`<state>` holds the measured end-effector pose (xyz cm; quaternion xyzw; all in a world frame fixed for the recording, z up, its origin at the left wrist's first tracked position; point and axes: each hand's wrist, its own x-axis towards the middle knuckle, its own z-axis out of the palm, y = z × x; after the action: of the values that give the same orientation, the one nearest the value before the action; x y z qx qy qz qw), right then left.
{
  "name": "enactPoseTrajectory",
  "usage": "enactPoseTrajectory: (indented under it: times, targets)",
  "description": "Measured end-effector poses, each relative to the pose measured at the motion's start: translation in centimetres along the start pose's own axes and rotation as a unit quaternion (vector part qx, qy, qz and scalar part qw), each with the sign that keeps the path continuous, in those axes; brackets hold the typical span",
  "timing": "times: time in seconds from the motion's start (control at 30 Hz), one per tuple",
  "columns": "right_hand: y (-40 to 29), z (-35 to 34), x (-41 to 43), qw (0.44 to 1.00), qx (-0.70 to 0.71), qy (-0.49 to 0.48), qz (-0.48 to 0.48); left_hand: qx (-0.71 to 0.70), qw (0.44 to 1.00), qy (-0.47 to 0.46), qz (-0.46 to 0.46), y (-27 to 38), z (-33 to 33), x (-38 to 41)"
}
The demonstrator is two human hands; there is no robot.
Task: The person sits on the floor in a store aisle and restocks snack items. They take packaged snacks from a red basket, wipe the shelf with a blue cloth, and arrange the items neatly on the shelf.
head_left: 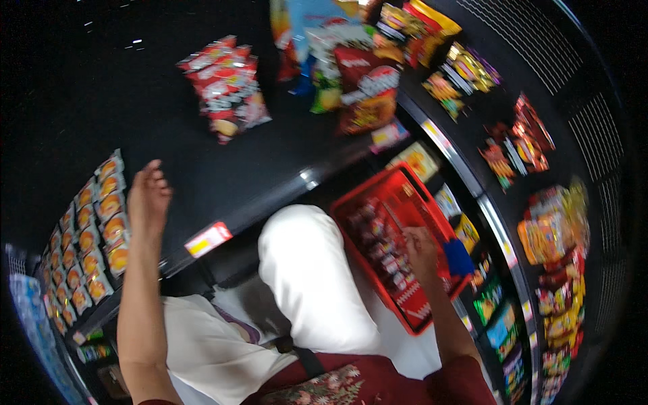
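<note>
My left hand (152,197) is raised over the black shelf (233,177), with loosely curled fingers and nothing visible in it. Just left of it stand rows of small silver packets with round orange pictures (109,212). My right hand (421,248) is over a red plastic basket (349,243) on the floor to my right. Several small dark red and silver packets (387,248) lie inside the basket. Blur hides whether the right fingers grip a packet, the basket's handle or nothing. A blue piece (458,258) sits on the basket's right rim.
Red chip bags (228,91) and a brown snack bag (369,91) stand farther back on the shelf. More snack packs (549,223) line curved shelves at right. A price tag (208,240) marks the front edge. My white-trousered knee (304,263) is between shelf and basket.
</note>
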<state>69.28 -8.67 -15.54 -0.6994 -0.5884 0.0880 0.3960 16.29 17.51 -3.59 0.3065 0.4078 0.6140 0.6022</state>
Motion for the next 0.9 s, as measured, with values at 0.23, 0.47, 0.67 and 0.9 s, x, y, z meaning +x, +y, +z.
enactPoseTrajectory:
  times: [0.23,0.47,0.67,0.9]
  targets:
    - [-22.2,6.0,18.1,0.966,0.092,-0.025,-0.238,-0.022,0.998,-0.009,-0.056,0.5,1.6,-0.5]
    - [-32.8,15.4,30.1,0.888,-0.103,0.043,-0.446,0.018,0.997,0.014,-0.077,1.8,3.2,-1.6]
    - [-32.8,18.7,33.6,0.895,-0.177,0.0,-0.408,0.016,0.997,0.001,-0.069,1.9,2.6,-1.8]
    - [-31.8,11.8,30.1,0.916,-0.129,-0.06,-0.375,0.013,0.998,-0.051,-0.045,0.6,0.6,-0.6]
